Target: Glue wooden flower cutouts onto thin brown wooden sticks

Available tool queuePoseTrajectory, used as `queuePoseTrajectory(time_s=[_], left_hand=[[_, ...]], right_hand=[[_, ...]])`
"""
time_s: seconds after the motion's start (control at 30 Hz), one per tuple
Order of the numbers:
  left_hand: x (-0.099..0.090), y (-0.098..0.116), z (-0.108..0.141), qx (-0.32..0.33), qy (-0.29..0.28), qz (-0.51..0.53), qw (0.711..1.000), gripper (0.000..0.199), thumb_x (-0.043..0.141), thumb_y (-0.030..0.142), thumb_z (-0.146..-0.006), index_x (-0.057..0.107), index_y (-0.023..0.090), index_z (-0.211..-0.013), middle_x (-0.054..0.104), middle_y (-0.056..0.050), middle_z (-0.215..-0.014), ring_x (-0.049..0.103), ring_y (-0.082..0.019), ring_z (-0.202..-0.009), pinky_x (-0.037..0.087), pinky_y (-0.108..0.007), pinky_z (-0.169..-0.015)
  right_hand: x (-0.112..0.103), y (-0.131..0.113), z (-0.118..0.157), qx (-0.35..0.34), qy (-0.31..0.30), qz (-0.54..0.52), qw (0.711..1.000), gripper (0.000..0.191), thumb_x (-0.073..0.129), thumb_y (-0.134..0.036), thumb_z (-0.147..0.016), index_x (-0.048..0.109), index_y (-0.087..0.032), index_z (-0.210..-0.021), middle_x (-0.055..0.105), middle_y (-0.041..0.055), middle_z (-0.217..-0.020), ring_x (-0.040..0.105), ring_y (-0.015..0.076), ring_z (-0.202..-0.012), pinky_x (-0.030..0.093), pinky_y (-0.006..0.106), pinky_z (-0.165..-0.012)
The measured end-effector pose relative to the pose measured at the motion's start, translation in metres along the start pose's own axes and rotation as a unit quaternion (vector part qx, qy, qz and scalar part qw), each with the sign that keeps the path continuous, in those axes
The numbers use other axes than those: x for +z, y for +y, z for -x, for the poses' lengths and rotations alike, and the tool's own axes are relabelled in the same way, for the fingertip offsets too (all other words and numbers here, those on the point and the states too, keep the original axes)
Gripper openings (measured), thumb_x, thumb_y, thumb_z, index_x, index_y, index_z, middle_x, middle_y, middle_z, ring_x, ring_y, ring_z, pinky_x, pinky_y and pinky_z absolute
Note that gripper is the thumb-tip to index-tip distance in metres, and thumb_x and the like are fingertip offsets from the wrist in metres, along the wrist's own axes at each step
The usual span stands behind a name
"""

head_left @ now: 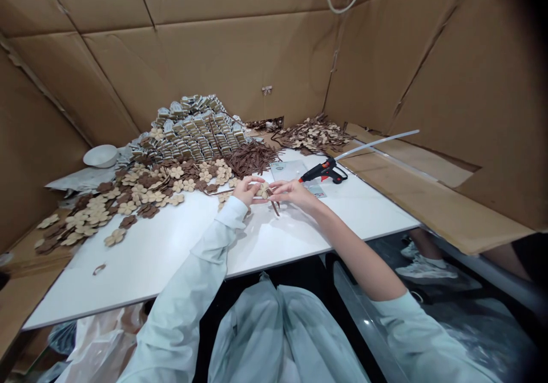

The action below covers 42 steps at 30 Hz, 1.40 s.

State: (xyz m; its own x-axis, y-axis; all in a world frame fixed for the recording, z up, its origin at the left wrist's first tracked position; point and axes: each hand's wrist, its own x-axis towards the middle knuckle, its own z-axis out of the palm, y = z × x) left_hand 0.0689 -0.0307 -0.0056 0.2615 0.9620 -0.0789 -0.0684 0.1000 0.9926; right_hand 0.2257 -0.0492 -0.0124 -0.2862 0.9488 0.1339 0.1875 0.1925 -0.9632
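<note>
Above the white table [171, 257], my left hand [249, 191] and my right hand [291, 193] meet. Between their fingertips is a beige flower piece [264, 190], gripped from both sides. Brown strips [274, 207] hang below it near the right fingers. Just beyond my right hand lies a black glue gun [323, 170] with a red trigger and a long clear glue stick. It rests partly over a clear sheet [286, 170]. A heap of brown strips [252, 157] is behind my left hand.
Beige and brown flowers [141, 192] spread across the left, below stacked small packets [197, 132]. A white bowl [101, 156] stands back left. More flowers and strips [317, 134] lie at the back. Cardboard walls [240, 57] enclose the table. Someone's shoe [426, 269] shows at right.
</note>
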Motion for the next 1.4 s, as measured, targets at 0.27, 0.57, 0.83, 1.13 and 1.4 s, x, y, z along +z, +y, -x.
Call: queuePoseTrajectory(time_s=[0.27,0.57,0.83,1.13,1.4], left_hand=[[0.004,0.000,0.004,0.007,-0.018,0.013,1.000,0.011,0.055,0.018,-0.070,0.053,0.014,-0.080,0.059,-0.001,-0.065,0.059,-0.013,-0.062,0.052,-0.033,-0.063],[0.008,-0.002,0.005,0.015,-0.007,-0.001,1.000,0.021,0.062,0.026,-0.064,0.054,0.013,-0.078,0.059,0.000,-0.065,0.057,-0.011,-0.061,0.051,-0.031,-0.061],[0.006,-0.012,0.003,0.021,-0.010,-0.009,1.000,0.052,0.074,0.037,-0.044,0.052,0.013,-0.085,0.060,-0.001,-0.060,0.059,-0.013,-0.055,0.050,-0.028,-0.055],[-0.001,-0.022,-0.008,0.072,0.020,-0.067,0.995,0.043,0.072,0.037,-0.048,0.060,0.008,-0.078,0.063,-0.006,-0.061,0.058,-0.013,-0.056,0.049,-0.026,-0.059],[-0.002,-0.017,-0.007,0.051,0.016,-0.039,0.998,0.042,0.072,0.039,-0.046,0.060,0.011,-0.075,0.061,-0.002,-0.061,0.057,-0.012,-0.056,0.050,-0.026,-0.056]], right_hand=[[0.001,0.005,-0.001,0.000,-0.058,-0.074,0.996,0.023,0.070,-0.035,-0.050,0.069,-0.015,-0.062,0.057,0.0091,-0.105,0.054,0.0204,-0.087,0.039,0.033,-0.081],[0.001,0.007,-0.002,-0.003,-0.049,-0.064,0.997,0.023,0.069,-0.035,-0.051,0.070,-0.016,-0.063,0.057,0.0085,-0.104,0.054,0.0208,-0.089,0.038,0.032,-0.081],[0.001,0.004,-0.001,-0.020,-0.046,-0.001,0.999,0.017,0.067,-0.031,-0.054,0.069,-0.016,-0.060,0.060,0.0081,-0.097,0.056,0.0195,-0.083,0.038,0.032,-0.080],[0.003,-0.001,0.003,-0.017,-0.031,0.048,0.998,0.018,0.064,-0.032,-0.058,0.067,-0.014,-0.055,0.059,0.0083,-0.100,0.056,0.0196,-0.083,0.039,0.029,-0.075],[0.001,0.013,-0.003,-0.034,0.005,0.133,0.990,0.020,0.064,-0.034,-0.059,0.069,-0.015,-0.060,0.059,0.0094,-0.100,0.054,0.0213,-0.090,0.037,0.030,-0.080]])
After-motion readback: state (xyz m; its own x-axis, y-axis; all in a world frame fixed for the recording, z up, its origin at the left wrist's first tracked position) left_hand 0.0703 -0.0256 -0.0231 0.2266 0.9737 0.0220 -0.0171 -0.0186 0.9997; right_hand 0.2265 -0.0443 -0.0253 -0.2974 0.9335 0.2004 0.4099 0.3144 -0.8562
